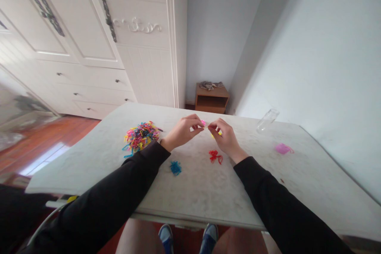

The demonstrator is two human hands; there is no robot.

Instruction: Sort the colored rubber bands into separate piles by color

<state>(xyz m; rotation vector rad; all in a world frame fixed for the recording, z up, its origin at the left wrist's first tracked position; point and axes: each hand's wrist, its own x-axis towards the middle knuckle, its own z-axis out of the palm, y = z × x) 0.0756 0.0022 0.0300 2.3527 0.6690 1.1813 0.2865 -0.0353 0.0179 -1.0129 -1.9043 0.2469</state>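
My left hand [183, 131] and my right hand [224, 137] meet above the middle of the white table [193, 194], both pinched on a small thin band [205, 127] stretched between their fingertips. A bit of pink shows behind my left fingers and some yellow under my right hand. A heap of mixed coloured bands [139, 135] lies left of my left hand. A small red pile [215, 156] lies just below my right wrist. A small blue pile [175, 167] sits nearer the front edge.
A clear glass jar [267, 120] lies on its side at the back right of the table, and a pink pile [282, 149] lies nearer. White wardrobes with drawers stand at the left. A small wooden stand [212, 99] is in the corner.
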